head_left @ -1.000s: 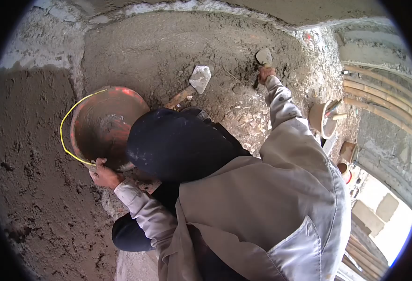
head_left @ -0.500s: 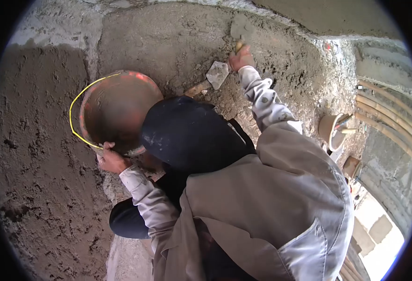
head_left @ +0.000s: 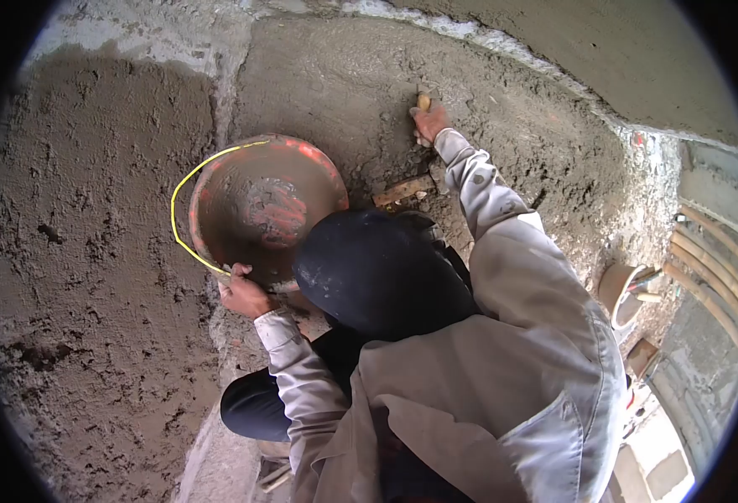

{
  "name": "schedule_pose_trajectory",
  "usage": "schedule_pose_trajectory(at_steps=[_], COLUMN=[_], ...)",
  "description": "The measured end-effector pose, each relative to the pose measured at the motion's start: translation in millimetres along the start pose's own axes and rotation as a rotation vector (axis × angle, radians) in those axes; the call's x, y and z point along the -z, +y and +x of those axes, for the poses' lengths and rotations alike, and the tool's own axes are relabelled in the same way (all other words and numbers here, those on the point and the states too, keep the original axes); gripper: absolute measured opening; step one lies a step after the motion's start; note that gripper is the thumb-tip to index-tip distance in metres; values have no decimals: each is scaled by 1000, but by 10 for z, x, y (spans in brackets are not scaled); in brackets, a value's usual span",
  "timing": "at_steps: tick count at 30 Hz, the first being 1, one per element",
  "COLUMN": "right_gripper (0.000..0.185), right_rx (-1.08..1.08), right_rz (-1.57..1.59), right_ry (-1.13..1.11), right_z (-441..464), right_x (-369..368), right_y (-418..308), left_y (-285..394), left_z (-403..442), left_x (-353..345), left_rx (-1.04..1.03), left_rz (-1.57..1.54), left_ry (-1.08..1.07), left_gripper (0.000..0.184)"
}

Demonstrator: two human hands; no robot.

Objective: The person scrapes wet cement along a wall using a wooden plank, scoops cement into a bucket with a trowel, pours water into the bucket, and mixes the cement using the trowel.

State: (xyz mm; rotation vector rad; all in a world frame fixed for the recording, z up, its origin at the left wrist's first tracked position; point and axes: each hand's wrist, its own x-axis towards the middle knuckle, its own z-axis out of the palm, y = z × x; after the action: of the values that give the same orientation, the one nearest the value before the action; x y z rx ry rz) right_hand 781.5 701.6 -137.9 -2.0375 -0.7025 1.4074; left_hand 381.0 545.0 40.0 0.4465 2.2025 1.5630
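Note:
My left hand is closed on the near rim of a reddish bucket, beside one end of its yellow handle. The bucket's mouth faces me; grey mortar coats the inside, and red shows through at the bottom. My right hand grips a trowel by its wooden handle, against the wet mortar surface. The trowel's blade is hardly visible. Below that hand lies a short wooden piece, with a pale stone partly hidden by my forearm.
Rough mortar covers the surface at left. At right stands a pale bucket with tools in it, near several long poles. My dark-trousered knee rises between my arms.
The view has shifted, so the bucket appears farther right. The bucket's bottom now shows red. The trowel's blade, plain before, is hardly visible, and my forearm covers more of the stone.

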Motion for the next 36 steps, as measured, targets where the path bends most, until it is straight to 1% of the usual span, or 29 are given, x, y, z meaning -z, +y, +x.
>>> schedule_pose_trajectory(at_steps=[1, 2, 3, 5, 6, 9, 10, 13, 14, 17, 18, 19, 22, 25, 27, 29, 30, 33, 36], right_gripper=[35, 33, 32, 31, 24, 18, 17, 19, 20, 20, 21, 21, 22, 31, 47, 51, 53, 57, 56], right_rx=[-11, -32, -21, -1, 9, 49, 50, 98, 49, 104, 83, 103, 151, 180, 341, 372, 484, 492, 630], right_rz=[3, 98, 115, 147, 151, 339, 359, 276, 237, 178, 179, 165, 102, -63, -282, -324, -371, -558, -730], right_ry=[1, -16, -10, 6, -28, -70, -89, 3, 74, 100, 16, 25, 40, 178, 296, 270, 306, 229, 11], right_z=[43, 138, 195, 244, 244, 200, 174, 8, 4, 93, 180, 211, 240, -115, -35, -288, -511, -1168, -1748], right_x=[-10, -39, -70, -103, -81, 10, 32, -43, -92, -142, -100, -127, -107, -83, -78, 9, 28, 42, -26], right_y=[-59, -95, -148, -194, -192, -183, -158, -154, -146, -205, -289, -301, -174, -240, -103, -95, -154, -296, -483], left_y=[14, 15, 46, 79, 68, 33, 26, -13, -15, 39, 59, 40, -45, -40, 23, 96, 125, 167, 365], left_z=[-11, -23, -37, -86, -93, -112, -126, -119, -120, -164, -169, -128, -73, -51, -88, -116, -121, -145, -276], left_x=[-10, 2, -28, -57, -66, -85, -77, -8, 3, -32, -27, -18, 7, 12, -20, -68, -102, -250, -456], left_rx=[-6, -11, -20, -28, -51, -87, -84, -74, -74, -65, -58, -73, -84, -80, -78, -74, -71, -82, -135], left_rz=[27, 56, 78, 38, 11, -10, -23, -38, -65, -103, -100, -95, -71, -56, -63, -69, -70, -91, -45], left_ry=[12, 24, 33, 33, 16, 10, 2, -19, -35, -38, -31, -37, -60, -60, -63, -66, -69, -127, -175], left_gripper=[6, 6, 7, 8, 8, 9, 9, 8, 9, 10, 10, 10, 10, 9, 8, 8, 7, 7, 9])
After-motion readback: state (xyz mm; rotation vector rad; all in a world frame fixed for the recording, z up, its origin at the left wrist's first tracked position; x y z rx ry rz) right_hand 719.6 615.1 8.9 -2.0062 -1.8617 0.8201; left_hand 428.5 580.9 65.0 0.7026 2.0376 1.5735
